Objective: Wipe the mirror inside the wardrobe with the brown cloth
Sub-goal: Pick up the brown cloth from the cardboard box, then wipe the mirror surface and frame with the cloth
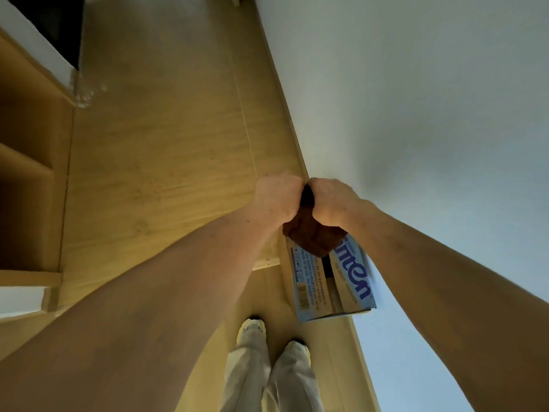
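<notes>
Right around the middle of the view, both fists sit side by side; left hand [276, 197] and right hand [329, 200] each clench the brown cloth [312, 236], with the rest of it bunched below them toward 5 o'clock; it overlaps the top of a blue-printed cardboard box [335, 281] down by the white wall [416, 114]; wooden floor [163, 144] runs up to 12; open shelves [29, 173] at 9; pale shoes [252, 325] at 6.
</notes>
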### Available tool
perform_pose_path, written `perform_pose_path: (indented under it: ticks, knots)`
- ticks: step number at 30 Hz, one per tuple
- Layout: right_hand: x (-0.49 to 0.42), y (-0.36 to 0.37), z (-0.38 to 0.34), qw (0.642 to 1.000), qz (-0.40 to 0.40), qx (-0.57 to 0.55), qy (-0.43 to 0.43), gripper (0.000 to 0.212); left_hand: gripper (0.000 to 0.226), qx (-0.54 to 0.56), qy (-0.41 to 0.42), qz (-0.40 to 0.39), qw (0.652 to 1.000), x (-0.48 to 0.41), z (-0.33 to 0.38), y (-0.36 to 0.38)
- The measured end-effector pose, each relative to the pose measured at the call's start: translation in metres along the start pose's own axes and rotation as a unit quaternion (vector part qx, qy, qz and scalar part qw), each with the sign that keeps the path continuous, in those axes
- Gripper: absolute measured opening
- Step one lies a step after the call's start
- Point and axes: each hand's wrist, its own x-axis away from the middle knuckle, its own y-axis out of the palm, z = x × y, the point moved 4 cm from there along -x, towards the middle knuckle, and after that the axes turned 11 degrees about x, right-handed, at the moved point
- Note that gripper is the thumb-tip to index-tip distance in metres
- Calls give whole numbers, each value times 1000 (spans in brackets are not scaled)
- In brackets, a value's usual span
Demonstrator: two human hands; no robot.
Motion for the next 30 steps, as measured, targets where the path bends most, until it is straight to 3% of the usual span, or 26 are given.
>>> perform_pose_path:
  ticks: [13, 20, 30]
  knots:
    - [70, -198, -103, 983, 130, 74, -111, 30, 15, -68, -80, 162, 981, 95, -22, -220]
    - [118, -302, -165, 940, 252, 133, -189, 26, 20, -111, -96, 269, 952, 159, -31, -334]
    - [140, -378, -273, 881, 328, 173, -294, 33, 15, -172, -167, 323, 916, 237, -96, -429]
